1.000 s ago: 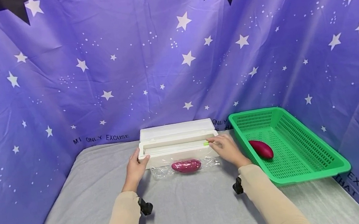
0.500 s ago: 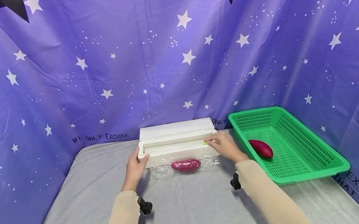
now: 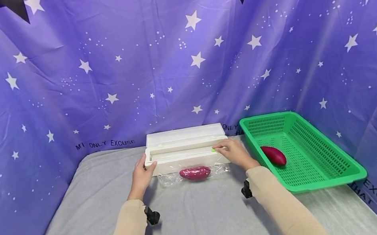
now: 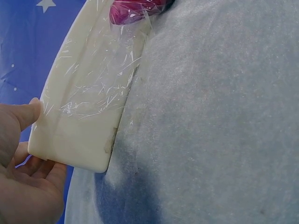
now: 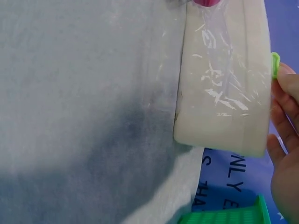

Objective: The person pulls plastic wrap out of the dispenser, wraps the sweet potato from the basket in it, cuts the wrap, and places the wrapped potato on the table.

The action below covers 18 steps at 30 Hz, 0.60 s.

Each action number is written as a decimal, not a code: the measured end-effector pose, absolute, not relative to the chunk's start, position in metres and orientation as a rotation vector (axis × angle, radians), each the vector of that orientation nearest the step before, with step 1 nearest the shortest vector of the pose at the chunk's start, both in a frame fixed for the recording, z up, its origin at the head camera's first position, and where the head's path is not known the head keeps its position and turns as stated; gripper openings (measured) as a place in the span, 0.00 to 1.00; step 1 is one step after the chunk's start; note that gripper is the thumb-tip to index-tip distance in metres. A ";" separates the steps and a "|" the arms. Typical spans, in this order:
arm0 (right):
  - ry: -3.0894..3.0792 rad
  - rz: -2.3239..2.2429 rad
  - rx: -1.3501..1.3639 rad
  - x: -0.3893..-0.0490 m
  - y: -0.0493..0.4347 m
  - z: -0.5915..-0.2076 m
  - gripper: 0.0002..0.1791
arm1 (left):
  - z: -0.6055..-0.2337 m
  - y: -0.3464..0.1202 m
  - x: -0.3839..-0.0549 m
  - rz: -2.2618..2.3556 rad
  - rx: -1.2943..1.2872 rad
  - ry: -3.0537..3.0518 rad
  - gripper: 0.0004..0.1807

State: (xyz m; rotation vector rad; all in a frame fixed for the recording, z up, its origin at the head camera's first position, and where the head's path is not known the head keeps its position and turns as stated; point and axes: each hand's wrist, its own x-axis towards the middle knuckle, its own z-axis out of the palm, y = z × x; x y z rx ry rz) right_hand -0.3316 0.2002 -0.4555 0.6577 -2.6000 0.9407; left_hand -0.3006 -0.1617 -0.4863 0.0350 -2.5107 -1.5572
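Note:
A long white cling film dispenser [image 3: 187, 163] lies across the table with its lid [image 3: 184, 135] tipped back. My left hand [image 3: 141, 177] grips its left end, thumb on the top edge and fingers round the end in the left wrist view. My right hand [image 3: 235, 153] pinches the small green slide cutter [image 5: 275, 65] on the dispenser's top edge, towards the right. Clear cling film [image 3: 170, 179] hangs over the front face onto the table. A dark pink, sweet-potato-like oblong [image 3: 195, 173] sits in that film, in front of the dispenser.
To the right stands a green plastic basket [image 3: 328, 182] with another dark pink oblong [image 3: 273, 155] inside. A grey cloth [image 3: 196, 224] covers the table. Purple star-printed curtain [image 3: 153, 70] hangs close behind and at both sides.
My right hand has moved a little to the left along the dispenser's top edge, with the green slide cutter. My left hand stays on the left end.

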 end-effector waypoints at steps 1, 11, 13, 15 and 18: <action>-2.606 0.956 0.652 -0.332 0.200 -0.456 0.08 | -0.486 -0.162 -0.300 -1.553 0.029 -2.506 0.37; -2.634 1.041 0.646 -0.335 0.199 -0.461 0.09 | -0.487 -0.161 -0.300 -1.544 0.018 -2.481 0.37; -2.640 1.056 0.638 -0.336 0.199 -0.462 0.10 | -0.487 -0.161 -0.299 -1.549 0.008 -2.477 0.36; -2.641 1.060 0.638 -0.336 0.199 -0.462 0.11 | -0.487 -0.161 -0.299 -1.549 0.006 -2.475 0.36; -2.637 1.049 0.651 -0.337 0.199 -0.462 0.11 | -0.487 -0.162 -0.300 -1.533 0.005 -2.477 0.36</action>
